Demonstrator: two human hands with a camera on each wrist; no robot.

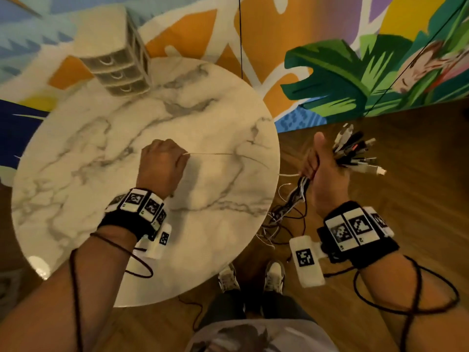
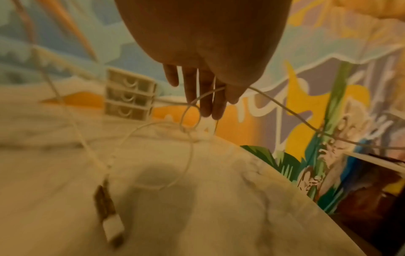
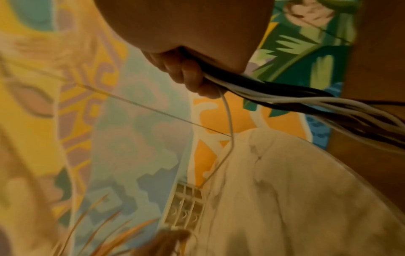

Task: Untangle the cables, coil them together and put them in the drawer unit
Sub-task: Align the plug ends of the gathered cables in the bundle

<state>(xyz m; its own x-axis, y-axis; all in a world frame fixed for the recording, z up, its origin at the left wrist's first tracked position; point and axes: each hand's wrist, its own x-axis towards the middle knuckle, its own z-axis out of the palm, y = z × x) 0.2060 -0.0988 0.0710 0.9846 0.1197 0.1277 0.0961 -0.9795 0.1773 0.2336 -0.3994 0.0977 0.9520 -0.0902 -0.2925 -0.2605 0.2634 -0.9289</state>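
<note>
My left hand (image 1: 162, 165) is a fist above the middle of the round marble table (image 1: 83, 153) and pinches a thin white cable (image 1: 215, 154). That cable runs taut to the right toward my right hand (image 1: 322, 171). In the left wrist view the white cable (image 2: 285, 107) loops below the fingers (image 2: 206, 104) and ends in a USB plug (image 2: 113, 228) hanging over the table. Past the table's right edge, my right hand grips a bundle of black and white cables (image 1: 355, 153), connectors fanning out up and right. The bundle's tails (image 1: 286, 212) hang tangled toward the floor. The drawer unit (image 1: 119, 69) stands at the table's far left with its three drawers closed.
A painted mural wall (image 1: 330, 72) rises behind the table. Wooden floor (image 1: 406, 174) lies to the right, and my shoes (image 1: 274, 275) stand by the table's near edge. Dark wires from the wrist cameras (image 1: 406, 288) loop around both forearms.
</note>
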